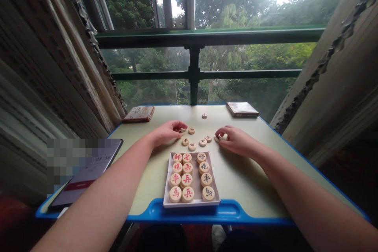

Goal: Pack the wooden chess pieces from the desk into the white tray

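A shallow white tray (pixel 167 183) near the table's front edge holds several round wooden chess pieces with red and black characters. Beyond it several loose pieces (pixel 192 146) lie on the table, and one piece (pixel 204 115) sits alone farther back. My left hand (pixel 166 132) rests palm down with curled fingers, its fingertips on a piece at the left of the loose group. My right hand (pixel 236 140) is curled too, its fingertips pinching a piece (pixel 217 138) at the right of the group.
The small pale table (pixel 251 173) has a blue rim and stands before a window with a green railing. A flat box (pixel 139 113) lies at the back left, another (pixel 242 109) at the back right. A phone (pixel 88 171) lies at the left edge.
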Motion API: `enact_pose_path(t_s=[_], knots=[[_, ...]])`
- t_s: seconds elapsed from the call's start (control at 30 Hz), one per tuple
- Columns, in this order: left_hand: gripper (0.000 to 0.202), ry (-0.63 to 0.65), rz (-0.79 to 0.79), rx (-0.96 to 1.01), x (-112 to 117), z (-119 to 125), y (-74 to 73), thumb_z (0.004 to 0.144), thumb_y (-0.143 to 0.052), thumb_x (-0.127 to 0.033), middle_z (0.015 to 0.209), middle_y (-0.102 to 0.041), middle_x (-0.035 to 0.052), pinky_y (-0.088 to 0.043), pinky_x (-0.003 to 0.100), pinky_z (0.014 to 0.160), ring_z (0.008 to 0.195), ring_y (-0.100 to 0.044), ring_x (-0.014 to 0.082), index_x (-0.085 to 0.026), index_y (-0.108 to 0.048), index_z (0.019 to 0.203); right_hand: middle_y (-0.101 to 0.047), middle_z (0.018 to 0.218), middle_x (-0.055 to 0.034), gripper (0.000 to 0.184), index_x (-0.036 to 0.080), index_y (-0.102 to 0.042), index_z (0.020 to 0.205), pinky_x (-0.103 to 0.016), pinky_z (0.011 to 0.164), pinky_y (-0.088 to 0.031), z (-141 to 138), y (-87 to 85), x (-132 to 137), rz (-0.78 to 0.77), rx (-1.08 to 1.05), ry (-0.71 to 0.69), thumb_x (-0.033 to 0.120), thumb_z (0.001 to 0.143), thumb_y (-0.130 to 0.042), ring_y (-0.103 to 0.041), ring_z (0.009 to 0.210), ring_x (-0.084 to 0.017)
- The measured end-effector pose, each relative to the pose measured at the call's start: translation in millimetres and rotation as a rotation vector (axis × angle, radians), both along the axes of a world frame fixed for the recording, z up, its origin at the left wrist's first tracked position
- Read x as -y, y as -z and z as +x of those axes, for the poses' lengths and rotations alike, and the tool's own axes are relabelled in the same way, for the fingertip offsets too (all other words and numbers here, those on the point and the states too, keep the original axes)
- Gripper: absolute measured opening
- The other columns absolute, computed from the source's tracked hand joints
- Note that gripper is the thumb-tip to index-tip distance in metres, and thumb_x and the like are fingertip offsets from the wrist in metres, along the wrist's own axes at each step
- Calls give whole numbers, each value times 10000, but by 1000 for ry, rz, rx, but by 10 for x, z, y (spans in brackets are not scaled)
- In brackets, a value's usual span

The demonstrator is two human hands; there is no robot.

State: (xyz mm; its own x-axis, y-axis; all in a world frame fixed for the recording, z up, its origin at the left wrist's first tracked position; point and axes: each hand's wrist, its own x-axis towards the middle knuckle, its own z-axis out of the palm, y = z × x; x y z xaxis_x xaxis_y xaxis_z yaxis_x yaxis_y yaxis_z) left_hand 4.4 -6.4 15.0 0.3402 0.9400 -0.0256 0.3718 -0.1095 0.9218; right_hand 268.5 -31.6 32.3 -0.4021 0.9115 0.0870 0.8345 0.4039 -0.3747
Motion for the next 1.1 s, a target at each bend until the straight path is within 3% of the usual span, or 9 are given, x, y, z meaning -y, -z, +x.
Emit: enact_pose_path(t_s=[0.17,0.33,0.43,0.7,1.1], knots=[[422,4,-7,-2,-9,-10,0,557,-563,-108,971,-598,65,-423,308,801,855,-545,166,-135,-591,977,-579,970,-86,288,176,-628,1013,-265,695,-419,-57,-145,165,64,-70,-4,261,750,-549,-548,815,-174],[416,-2,-14,-32,41,17,-60,558,-563,-130,1006,-598,70,-410,328,847,928,-545,197,-135,-591,973,-545,881,-35,217,211,-675,958,-243,713,-422,-173,-363,497,-124,-180,-530,242,768,-576,-522,764,-126],[416,-16,-17,-59,66,33,-89,558,-561,-132,1011,-598,72,-401,334,870,961,-538,208,-136,-592,973,-517,849,-30,250,224,-684,989,-262,757,-419,-227,-379,613,-180,-170,-686,247,748,-620,-504,785,-132],[413,14,-9,-40,5,-3,-25,567,-558,-121,1027,-606,62,-399,316,873,957,-538,192,-153,-602,977,-497,816,-27,280,226,-700,968,-264,760,-414,-277,-315,662,-234,-85,-785,177,696,-656,-477,791,-143],[417,35,9,-15,-37,-40,25,567,-567,-103,1036,-607,68,-398,321,872,932,-542,181,-150,-610,979,-610,818,-31,94,163,-672,828,-292,872,-360,-271,-326,642,-295,-180,-885,189,754,-619,-509,841,-138]])
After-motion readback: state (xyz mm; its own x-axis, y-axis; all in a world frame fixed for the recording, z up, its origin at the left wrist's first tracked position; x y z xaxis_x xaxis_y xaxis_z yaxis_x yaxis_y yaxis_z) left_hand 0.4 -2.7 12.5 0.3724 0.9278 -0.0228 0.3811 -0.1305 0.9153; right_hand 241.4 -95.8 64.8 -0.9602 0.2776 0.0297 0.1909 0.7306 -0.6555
